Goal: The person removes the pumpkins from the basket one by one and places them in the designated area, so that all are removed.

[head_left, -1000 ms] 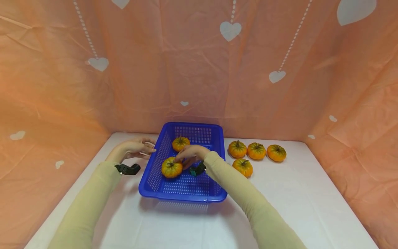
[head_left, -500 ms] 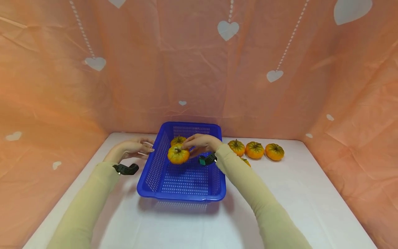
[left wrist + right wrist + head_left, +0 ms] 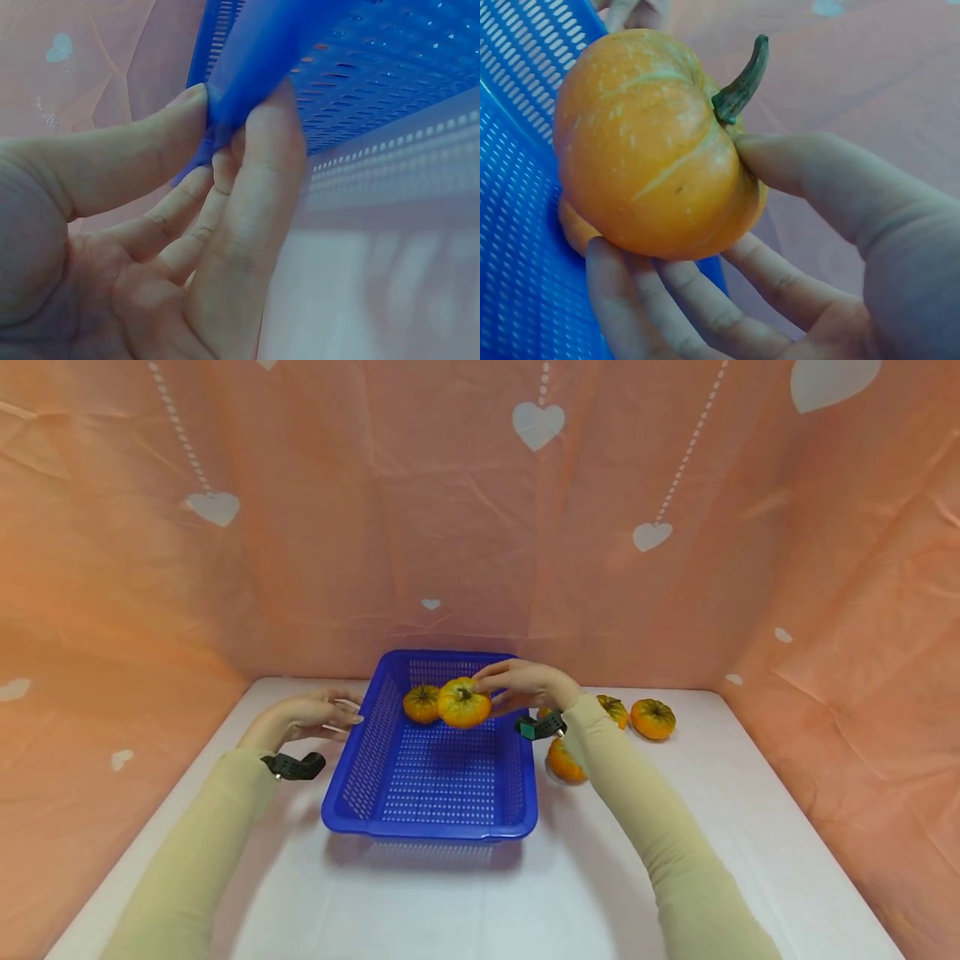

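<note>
A small orange pumpkin (image 3: 463, 703) with a green stem is gripped by my right hand (image 3: 527, 685), raised over the back right part of the blue plastic basket (image 3: 427, 831). In the right wrist view my thumb lies beside the stem of that pumpkin (image 3: 649, 157), and the fingers support it from below. My left hand (image 3: 309, 714) holds the basket's left rim; the left wrist view shows thumb and fingers pinching the rim (image 3: 251, 75). Inside the basket, near its back, sits another pumpkin (image 3: 420, 704), its right edge behind the held one.
Right of the basket, several pumpkins stand on the white table (image 3: 420, 910): one fully visible pumpkin (image 3: 652, 719), a front pumpkin (image 3: 564, 763) and others partly behind my right arm. An orange curtain (image 3: 450, 527) with white hearts encloses the back and sides.
My right hand has lifted the pumpkin from the basket's left-middle floor and carried it up and to the right. My left hand stays at the rim. The view shifts slightly.
</note>
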`<state>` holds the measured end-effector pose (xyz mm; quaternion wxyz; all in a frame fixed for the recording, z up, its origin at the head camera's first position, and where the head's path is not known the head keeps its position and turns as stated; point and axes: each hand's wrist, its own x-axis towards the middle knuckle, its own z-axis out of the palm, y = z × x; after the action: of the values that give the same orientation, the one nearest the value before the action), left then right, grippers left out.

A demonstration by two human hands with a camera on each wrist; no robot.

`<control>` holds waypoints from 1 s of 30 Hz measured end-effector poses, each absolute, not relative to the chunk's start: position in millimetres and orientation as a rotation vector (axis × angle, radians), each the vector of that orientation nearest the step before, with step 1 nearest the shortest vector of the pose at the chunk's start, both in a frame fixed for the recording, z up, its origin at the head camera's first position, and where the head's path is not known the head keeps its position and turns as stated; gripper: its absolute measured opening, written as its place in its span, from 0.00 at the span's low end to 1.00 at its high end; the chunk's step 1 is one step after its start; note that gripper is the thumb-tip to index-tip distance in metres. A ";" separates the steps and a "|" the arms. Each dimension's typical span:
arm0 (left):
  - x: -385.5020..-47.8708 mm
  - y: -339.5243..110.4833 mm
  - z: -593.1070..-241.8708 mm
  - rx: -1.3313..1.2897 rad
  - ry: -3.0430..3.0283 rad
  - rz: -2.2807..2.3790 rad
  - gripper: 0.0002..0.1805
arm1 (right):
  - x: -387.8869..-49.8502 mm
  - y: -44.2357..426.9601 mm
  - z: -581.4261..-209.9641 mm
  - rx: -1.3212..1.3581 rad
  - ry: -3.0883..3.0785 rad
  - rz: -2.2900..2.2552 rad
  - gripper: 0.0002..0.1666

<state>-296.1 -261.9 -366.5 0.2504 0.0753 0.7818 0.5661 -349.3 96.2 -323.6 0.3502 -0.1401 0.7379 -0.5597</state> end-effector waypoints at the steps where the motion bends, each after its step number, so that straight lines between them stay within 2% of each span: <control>1: -295.6 -261.8 -366.2 0.191 2.136 1.535 0.25 | -349.1 100.5 -322.3 -0.359 1.913 -1.460 0.26; 9: -291.7 -264.6 -364.7 0.180 2.143 1.529 0.26 | -346.4 140.4 -314.5 -0.328 1.944 -1.518 0.30; 19: -295.1 -267.2 -359.7 0.196 2.146 1.514 0.31 | -333.3 201.1 -304.1 -0.287 2.015 -1.564 0.30; 30: -293.1 -266.2 -359.5 0.151 2.160 1.512 0.33 | -319.8 255.4 -318.7 -0.201 2.018 -1.585 0.34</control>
<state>-293.1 -266.2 -359.5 0.2477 0.0555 0.7923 0.5547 -319.8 255.4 -318.7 0.2802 -0.0750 0.7526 -0.5912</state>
